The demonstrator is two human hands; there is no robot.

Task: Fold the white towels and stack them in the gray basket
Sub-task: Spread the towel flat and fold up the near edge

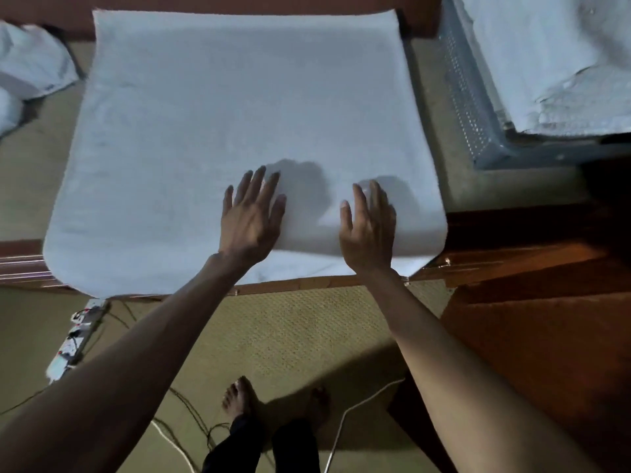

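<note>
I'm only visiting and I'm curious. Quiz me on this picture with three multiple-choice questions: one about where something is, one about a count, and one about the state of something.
1. Where is the gray basket relative to the large towel?
A) to its right
B) to its left
C) down on the floor

2. How many hands rest on the large towel?
A) none
B) one
C) two

3. How does the large towel lie?
A) rolled up
B) spread out flat
C) crumpled in a heap

Answers:
1 A: the basket's mesh wall stands just past the towel's right edge.
2 C: the left hand and the right hand both lie on it, fingers straight.
3 B: its surface is smooth and open from edge to edge.
</note>
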